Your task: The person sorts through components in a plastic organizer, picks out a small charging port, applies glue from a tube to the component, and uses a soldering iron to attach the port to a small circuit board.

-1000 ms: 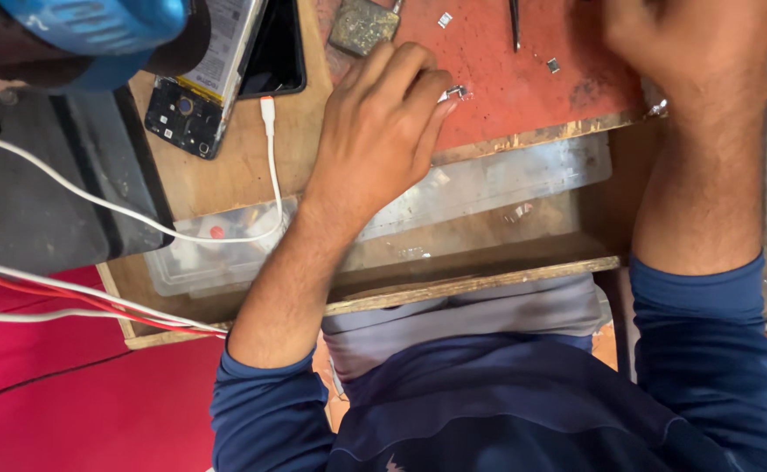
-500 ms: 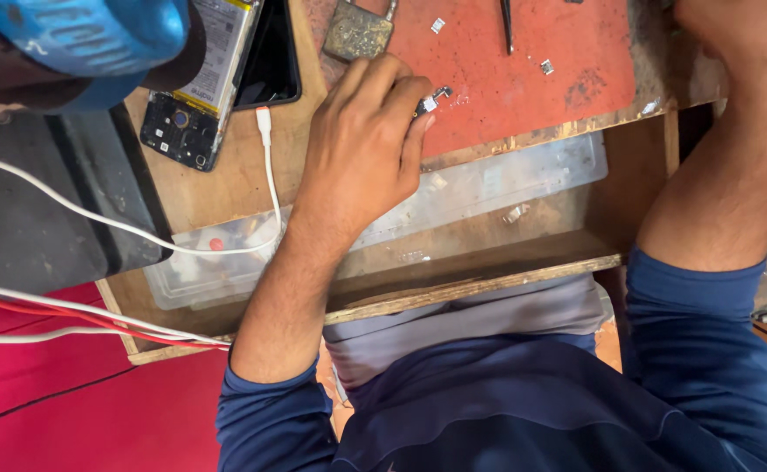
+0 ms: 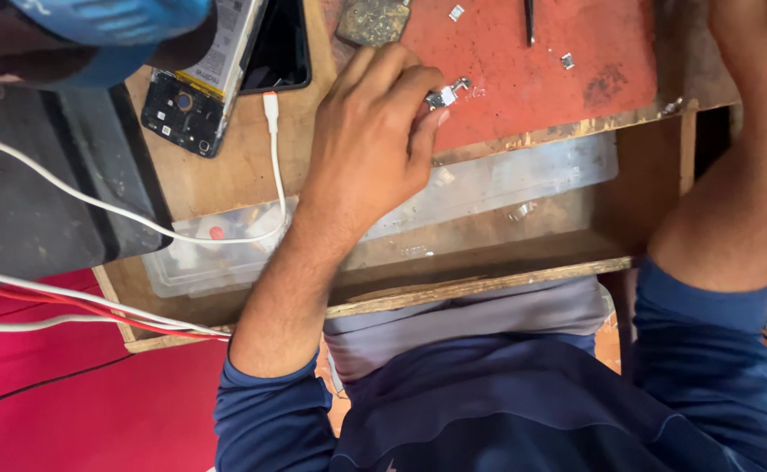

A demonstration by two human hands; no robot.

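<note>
My left hand (image 3: 375,144) rests on the wooden bench at the front edge of a red work mat (image 3: 541,74). Its fingertips pinch a small silver metal part (image 3: 447,93). My right forearm runs up the right side. Only the base of my right hand (image 3: 751,26) shows at the top edge, and its fingers are cut off. An opened phone (image 3: 195,87) with its back removed lies at the upper left, a white cable plug (image 3: 271,105) beside it.
Small metal bits (image 3: 567,60), a dark thin tool (image 3: 529,17) and a tarnished metal plate (image 3: 373,19) lie on the mat. A clear plastic box (image 3: 506,179) sits in the open drawer below. Red and white wires (image 3: 95,306) cross the left side. A blue object (image 3: 112,26) sits top left.
My right hand has moved up and to the right, mostly out of frame. My left hand has stayed at the mat's edge with the small part in its fingertips.
</note>
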